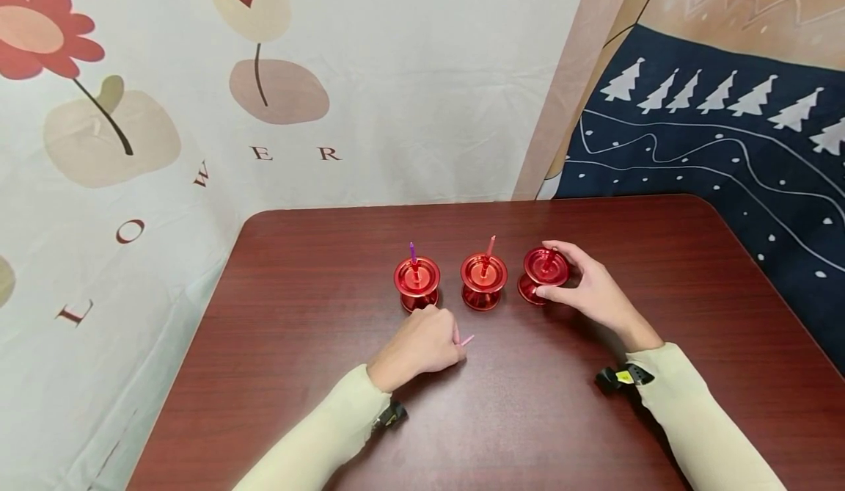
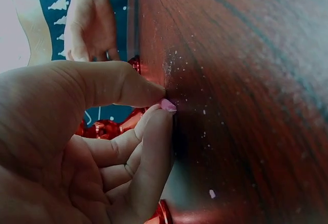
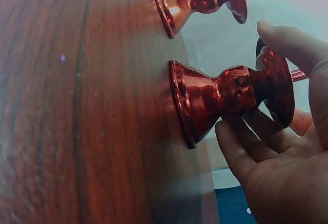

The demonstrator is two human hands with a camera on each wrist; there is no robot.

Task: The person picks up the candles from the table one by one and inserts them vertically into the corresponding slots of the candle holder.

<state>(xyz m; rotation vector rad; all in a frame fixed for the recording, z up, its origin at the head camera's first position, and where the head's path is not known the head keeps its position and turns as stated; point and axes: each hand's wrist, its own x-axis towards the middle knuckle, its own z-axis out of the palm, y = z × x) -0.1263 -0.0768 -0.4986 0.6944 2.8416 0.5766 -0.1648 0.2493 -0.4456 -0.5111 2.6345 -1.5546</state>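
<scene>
Three shiny red candle holders stand in a row. The left holder [image 1: 417, 278] bears a purple candle [image 1: 412, 252], the middle holder [image 1: 484, 274] a pinkish-red candle [image 1: 491, 246]. In the right holder [image 1: 546, 266] no candle shows above the central socket. My right hand [image 1: 594, 289] grips this holder by its upper dish and stem, thumb on the near side, fingers behind; it leans slightly. My left hand [image 1: 422, 346], low over the table before the left holder, pinches a thin pink candle [image 2: 168, 105] between thumb and forefinger; its tip protrudes to the right.
The dark red wooden table [image 1: 297, 373] runs back to a wall cloth [image 1: 422, 109] printed with flowers and letters. A dark blue cloth [image 1: 693, 153] with white trees hangs at the right. Small pale crumbs [image 2: 212, 194] lie on the tabletop.
</scene>
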